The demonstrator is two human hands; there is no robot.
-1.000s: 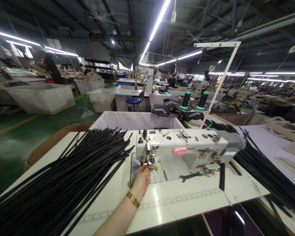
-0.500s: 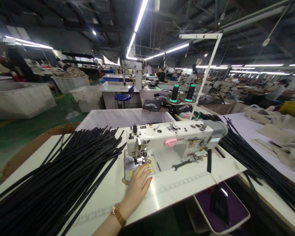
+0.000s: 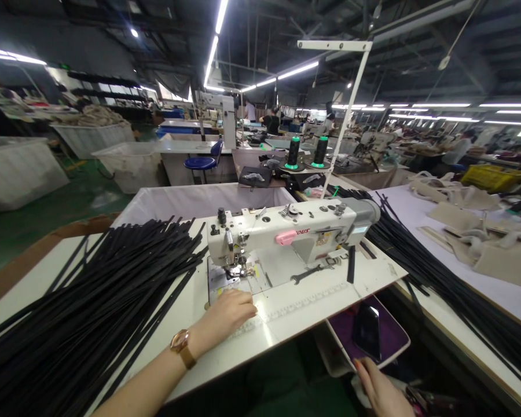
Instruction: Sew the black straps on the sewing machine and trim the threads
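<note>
My left hand, with a watch on its wrist, lies at the front of the sewing machine's needle plate. Its fingers are curled down and pressed together; whatever they may hold is hidden. The white sewing machine stands just beyond it, a pink piece on its arm. At the lower right edge, my right hand is partly in view below a purple-lined tray. Its visible fingers are close together beside something pale that I cannot make out. A dark phone lies in the tray.
Many black strips cover the table's left side, and more black strips lie at right. A wrench rests by the machine. Thread cones stand behind it, near a thread-stand pole. Beige pieces lie at far right.
My left hand has drawn back slightly toward me, and its fingers have gone from stretched out to curled. My right hand has come into view at the lower right. The whole view has shifted.
</note>
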